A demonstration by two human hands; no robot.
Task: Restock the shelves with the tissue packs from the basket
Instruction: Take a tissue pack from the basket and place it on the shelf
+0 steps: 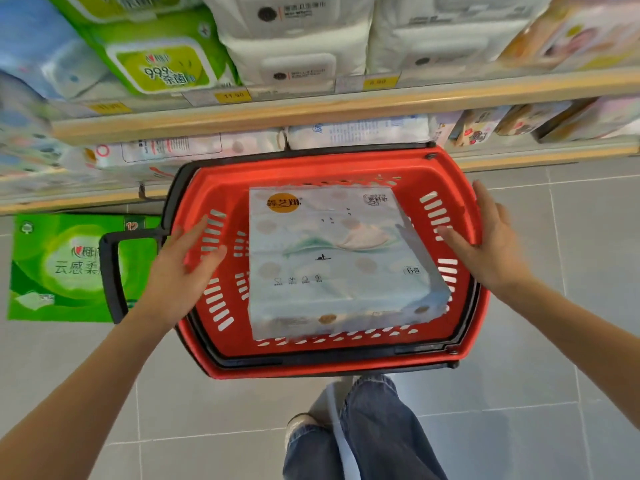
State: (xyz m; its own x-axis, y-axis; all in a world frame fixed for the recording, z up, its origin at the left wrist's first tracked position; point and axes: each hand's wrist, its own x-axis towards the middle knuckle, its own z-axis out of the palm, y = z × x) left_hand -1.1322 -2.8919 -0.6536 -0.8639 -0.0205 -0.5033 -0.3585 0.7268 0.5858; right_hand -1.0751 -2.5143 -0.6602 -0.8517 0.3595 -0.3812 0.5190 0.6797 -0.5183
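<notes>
Head view. Shop aisle, tiled floor (571, 341); stocked shelves (311, 109) behind the red basket (346, 365). Tissue pack (339, 258) laid flat inside the basket. Left hand (180, 271) and right hand (485, 244) spread wide over the basket's side walls, nothing held. Risk judged: the slick wrap could slip if it is lifted unevenly.

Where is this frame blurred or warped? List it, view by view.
Head view: shelf packs smear with blur toward the left edge; the shelf edge bows from wide-angle distortion; the left hand is slightly smeared; the tissue pack in the basket is readable; light is soft and even.
</notes>
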